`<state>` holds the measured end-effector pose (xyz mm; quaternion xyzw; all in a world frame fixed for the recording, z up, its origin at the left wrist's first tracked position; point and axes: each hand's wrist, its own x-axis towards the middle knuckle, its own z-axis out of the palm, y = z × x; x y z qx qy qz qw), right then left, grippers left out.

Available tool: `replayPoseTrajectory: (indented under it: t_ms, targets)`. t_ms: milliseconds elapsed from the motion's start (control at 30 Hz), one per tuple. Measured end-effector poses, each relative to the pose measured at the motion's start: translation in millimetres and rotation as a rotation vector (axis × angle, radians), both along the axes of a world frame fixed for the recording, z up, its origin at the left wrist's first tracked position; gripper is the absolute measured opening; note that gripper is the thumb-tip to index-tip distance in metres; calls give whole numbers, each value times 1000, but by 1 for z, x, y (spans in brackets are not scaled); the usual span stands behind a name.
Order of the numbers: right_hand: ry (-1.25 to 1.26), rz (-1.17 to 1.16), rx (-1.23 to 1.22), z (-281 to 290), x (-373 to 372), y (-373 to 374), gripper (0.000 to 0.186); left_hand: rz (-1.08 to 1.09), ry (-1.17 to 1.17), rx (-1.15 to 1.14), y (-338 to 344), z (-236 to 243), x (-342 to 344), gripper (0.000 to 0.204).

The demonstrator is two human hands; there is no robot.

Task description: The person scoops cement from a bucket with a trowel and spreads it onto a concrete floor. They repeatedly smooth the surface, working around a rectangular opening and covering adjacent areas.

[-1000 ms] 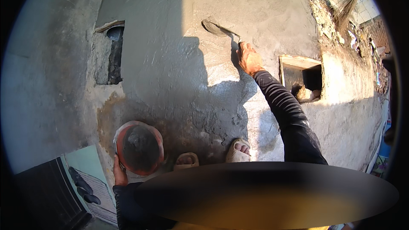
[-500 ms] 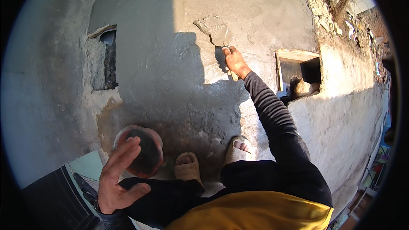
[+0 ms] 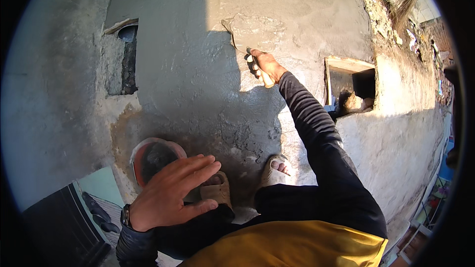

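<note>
Near the left edge of the wet grey surface (image 3: 173, 59) we see a narrow slot (image 3: 129, 69); in our judgement, wet material should stay clear of it. At the lower left stands a reddish bucket (image 3: 140, 160). Partly in front of it is our left hand (image 3: 170, 193), its fingers nearly together, thumb apart, gripping nothing. Farther right, in the upper middle of the surface, the trowel (image 3: 248, 51) is at a shiny wet patch (image 3: 262, 28). The fingers of our right hand (image 3: 267, 64) are clamped on its pale handle. For an even face, we should hold the blade almost flat, raise its leading edge slightly and press lightly. Toward the right edge is a square opening (image 3: 350, 64); beside it, shorter strokes seem wiser to us.
</note>
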<state>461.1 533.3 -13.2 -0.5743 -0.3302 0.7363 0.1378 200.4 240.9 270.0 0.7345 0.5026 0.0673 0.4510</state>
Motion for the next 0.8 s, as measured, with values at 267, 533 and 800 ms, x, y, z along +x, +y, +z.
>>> replayPoseTrajectory:
  t_ms: [267,533,800]
  targets:
    - [-812,710,793,43,37,4,47,53,64,85,-10,0,-11,75]
    - [-633,678,741,2,-21,38,51,-8,60,38,-12,-6,-6,73]
    - [-298,471,360,13,-30,11,62,-18,21,92,-20,-8,-13,73]
